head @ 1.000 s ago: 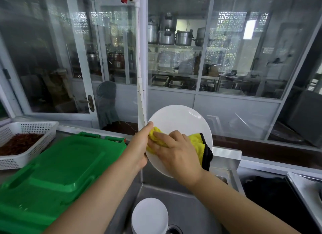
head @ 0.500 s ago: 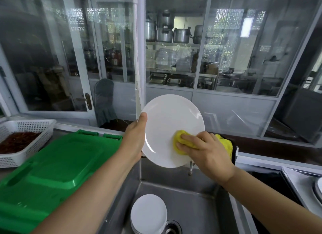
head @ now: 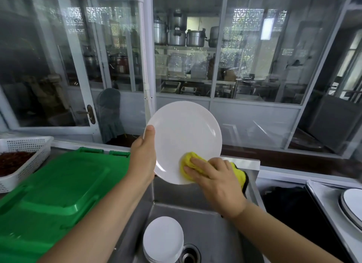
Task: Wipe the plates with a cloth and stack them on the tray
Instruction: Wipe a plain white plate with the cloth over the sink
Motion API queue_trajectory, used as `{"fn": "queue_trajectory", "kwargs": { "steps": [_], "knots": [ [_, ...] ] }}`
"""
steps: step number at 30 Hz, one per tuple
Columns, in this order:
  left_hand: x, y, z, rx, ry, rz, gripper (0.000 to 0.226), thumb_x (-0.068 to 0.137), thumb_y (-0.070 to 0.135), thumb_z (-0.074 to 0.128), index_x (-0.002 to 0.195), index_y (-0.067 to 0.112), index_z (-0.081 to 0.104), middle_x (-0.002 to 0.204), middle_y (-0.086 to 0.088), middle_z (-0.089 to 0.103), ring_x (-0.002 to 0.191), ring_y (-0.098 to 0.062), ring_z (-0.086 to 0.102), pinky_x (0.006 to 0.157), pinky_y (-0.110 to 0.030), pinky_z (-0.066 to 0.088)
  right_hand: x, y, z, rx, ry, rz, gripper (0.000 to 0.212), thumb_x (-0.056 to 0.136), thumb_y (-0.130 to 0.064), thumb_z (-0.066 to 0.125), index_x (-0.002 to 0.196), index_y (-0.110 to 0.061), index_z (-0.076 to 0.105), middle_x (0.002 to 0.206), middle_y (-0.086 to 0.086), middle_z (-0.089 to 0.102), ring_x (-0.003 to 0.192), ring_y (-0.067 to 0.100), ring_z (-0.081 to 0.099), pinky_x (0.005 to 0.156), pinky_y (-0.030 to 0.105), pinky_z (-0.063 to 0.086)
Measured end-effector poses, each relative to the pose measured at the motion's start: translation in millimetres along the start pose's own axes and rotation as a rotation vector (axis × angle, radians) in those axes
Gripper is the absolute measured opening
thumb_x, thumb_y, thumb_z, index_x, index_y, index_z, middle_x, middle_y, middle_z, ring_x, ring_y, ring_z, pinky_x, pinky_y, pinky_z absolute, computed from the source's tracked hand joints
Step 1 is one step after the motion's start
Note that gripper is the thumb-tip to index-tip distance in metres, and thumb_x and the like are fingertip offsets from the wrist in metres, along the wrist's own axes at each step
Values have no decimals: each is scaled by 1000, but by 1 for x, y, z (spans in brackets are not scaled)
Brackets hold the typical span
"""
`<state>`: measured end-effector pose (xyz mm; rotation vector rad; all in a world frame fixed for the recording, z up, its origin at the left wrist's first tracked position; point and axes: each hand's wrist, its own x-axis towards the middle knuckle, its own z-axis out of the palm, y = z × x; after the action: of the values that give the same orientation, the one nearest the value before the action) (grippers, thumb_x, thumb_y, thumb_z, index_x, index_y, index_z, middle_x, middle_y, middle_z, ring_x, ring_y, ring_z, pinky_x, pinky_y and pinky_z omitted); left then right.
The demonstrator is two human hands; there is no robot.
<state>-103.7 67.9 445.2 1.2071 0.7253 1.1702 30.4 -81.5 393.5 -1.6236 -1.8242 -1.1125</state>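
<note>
A round white plate (head: 182,133) is held upright over the sink, its face toward me. My left hand (head: 144,155) grips its left rim, thumb on the front. My right hand (head: 215,176) presses a yellow cloth (head: 189,161) with a black edge against the plate's lower right part, fingers curled over the cloth. A stack of white plates (head: 163,239) stands in the steel sink (head: 211,223) below. At the far right a metal tray (head: 321,196) carries a white plate (head: 352,206), cut off by the frame edge.
A green plastic lid (head: 58,186) covers the counter to the left of the sink. Behind it stands a white perforated basket (head: 29,151) with dark red contents. A drain (head: 189,255) is beside the stacked plates. Glass partitions rise behind the counter.
My right hand has slid the cloth from the plate's left side across to its lower right. The plate has been raised a little, showing more of its face.
</note>
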Motion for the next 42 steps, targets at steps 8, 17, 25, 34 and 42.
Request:
{"fn": "queue_trajectory", "kwargs": {
  "steps": [8, 17, 25, 34, 42],
  "knots": [
    [-15, 2, 0, 252, -104, 72, 45, 93, 57, 42, 78, 22, 66, 77, 2, 72, 79, -19, 69, 73, -38, 55, 41, 38, -18, -168, 33, 183, 44, 78, -8, 69, 121, -18, 66, 118, 13, 64, 74, 36, 54, 64, 40, 45],
    [-30, 2, 22, 231, -45, 16, 50, 92, 64, 30, 68, 34, 61, 72, 12, 65, 74, -4, 61, 59, -25, 44, 82, -19, -1, -71, 39, 160, 51, 85, -16, 61, 135, -12, 51, 131, 21, 53, 78, 34, 49, 65, 41, 43],
    [-29, -1, 8, 158, -69, 50, 25, 93, 40, 55, 87, 18, 67, 81, 2, 72, 78, -17, 68, 61, -27, 46, 98, 24, -13, -190, -24, 461, 46, 93, -18, 53, 138, -17, 48, 126, 17, 54, 90, 38, 48, 73, 43, 38],
    [-21, 6, 0, 17, 37, 5, 23, 95, 39, 52, 90, 20, 64, 81, 8, 71, 71, -7, 67, 54, -24, 50, 58, 41, -24, 1140, 41, 1249, 18, 78, -24, 76, 92, -29, 65, 77, -8, 71, 71, 13, 68, 57, 23, 53],
    [-6, -15, 12, 143, -66, -145, 30, 93, 35, 56, 111, 11, 55, 101, -4, 66, 83, -15, 63, 55, -25, 48, 55, 46, -32, 1064, 197, 1353, 18, 72, -10, 78, 81, -21, 67, 65, -7, 69, 61, 16, 65, 57, 29, 54]
  ]
}}
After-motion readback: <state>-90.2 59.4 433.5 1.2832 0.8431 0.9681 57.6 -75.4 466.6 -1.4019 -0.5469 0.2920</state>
